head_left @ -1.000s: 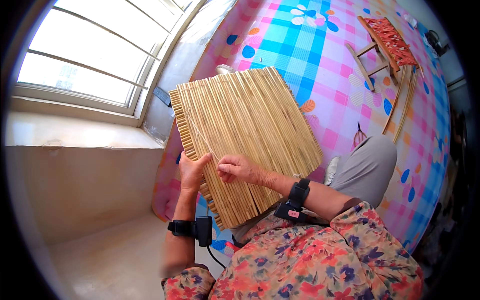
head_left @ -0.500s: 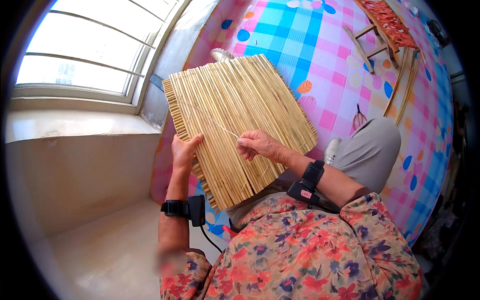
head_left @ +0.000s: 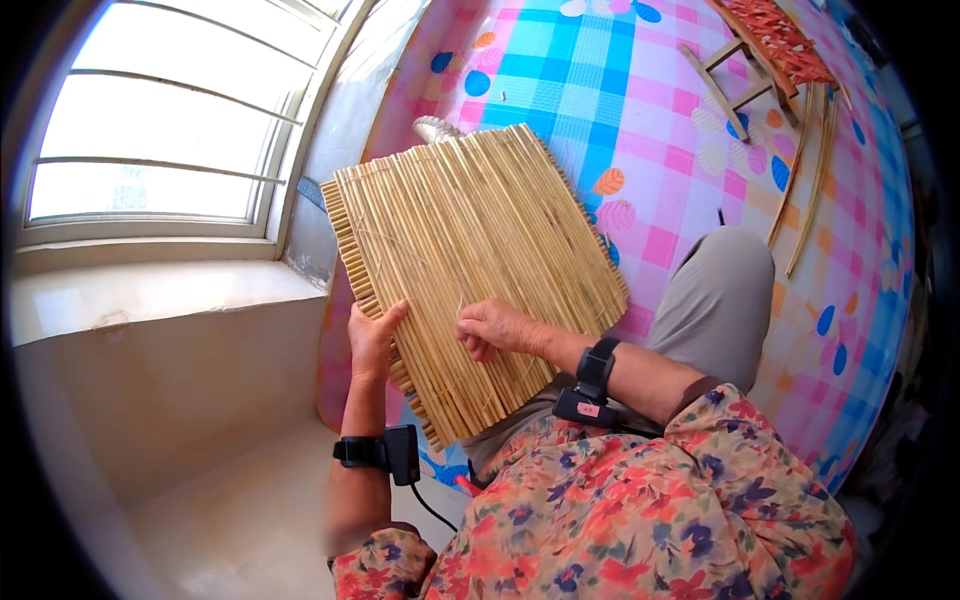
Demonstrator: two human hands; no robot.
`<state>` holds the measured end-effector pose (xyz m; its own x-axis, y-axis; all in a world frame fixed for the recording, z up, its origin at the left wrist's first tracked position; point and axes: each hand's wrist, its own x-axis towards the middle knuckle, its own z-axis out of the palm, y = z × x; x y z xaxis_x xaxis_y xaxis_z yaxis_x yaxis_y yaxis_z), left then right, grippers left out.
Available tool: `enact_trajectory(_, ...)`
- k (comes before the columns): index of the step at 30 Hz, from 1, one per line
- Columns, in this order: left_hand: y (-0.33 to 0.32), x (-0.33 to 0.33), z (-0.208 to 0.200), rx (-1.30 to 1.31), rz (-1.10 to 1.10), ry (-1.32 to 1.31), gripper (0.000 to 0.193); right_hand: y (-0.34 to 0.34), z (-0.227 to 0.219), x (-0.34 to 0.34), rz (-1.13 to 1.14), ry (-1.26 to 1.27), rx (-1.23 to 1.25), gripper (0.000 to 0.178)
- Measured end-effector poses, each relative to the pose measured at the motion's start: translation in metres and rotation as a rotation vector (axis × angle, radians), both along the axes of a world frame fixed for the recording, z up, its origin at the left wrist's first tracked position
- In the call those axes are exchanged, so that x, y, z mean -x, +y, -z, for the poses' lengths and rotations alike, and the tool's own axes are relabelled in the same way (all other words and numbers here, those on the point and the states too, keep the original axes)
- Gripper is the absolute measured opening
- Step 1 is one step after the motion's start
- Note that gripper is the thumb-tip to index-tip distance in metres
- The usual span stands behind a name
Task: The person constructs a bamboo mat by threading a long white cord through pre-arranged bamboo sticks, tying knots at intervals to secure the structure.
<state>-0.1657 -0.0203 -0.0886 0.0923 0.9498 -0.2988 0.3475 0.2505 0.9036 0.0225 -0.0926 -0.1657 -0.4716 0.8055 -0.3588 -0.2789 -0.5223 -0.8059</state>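
Observation:
A stiff panel of pale yellow stalks (head_left: 480,220), laid side by side and bound with thin thread, rests tilted across my lap. My left hand (head_left: 374,338) grips its left edge, thumb on top and the other fingers hidden beneath. Over the panel's lower middle, my right hand (head_left: 493,328) is closed in a pinch, with a fine pale thread (head_left: 461,303) barely showing at the fingertips. Both wrists wear black straps with small boxes.
At left are a barred window (head_left: 160,150) and its sill (head_left: 150,290). A plaid, flower-printed sheet (head_left: 660,170) spreads ahead. A wooden stool (head_left: 750,75) with red woven strips lies at the far right, near long thin stalks (head_left: 815,185). My bent knee (head_left: 725,290) is right of the panel.
My right hand has moved slightly left and down, and the taut thread seen before is now hardly visible. My left hand keeps its grip. The whole view has shifted a little.

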Motion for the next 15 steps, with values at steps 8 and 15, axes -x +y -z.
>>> enact_trajectory(8, -0.01, -0.013, -0.012, -0.256, 0.015, 0.61, 0.056, 0.0, -0.004, -0.001, 0.009, -0.041, -0.019, 0.027)
enact_trajectory(15, -0.031, -0.059, -0.03, -0.613, 0.982, 0.96, 0.028, -0.007, 0.003, 0.004, 0.155, 0.054, -0.018, 0.025)
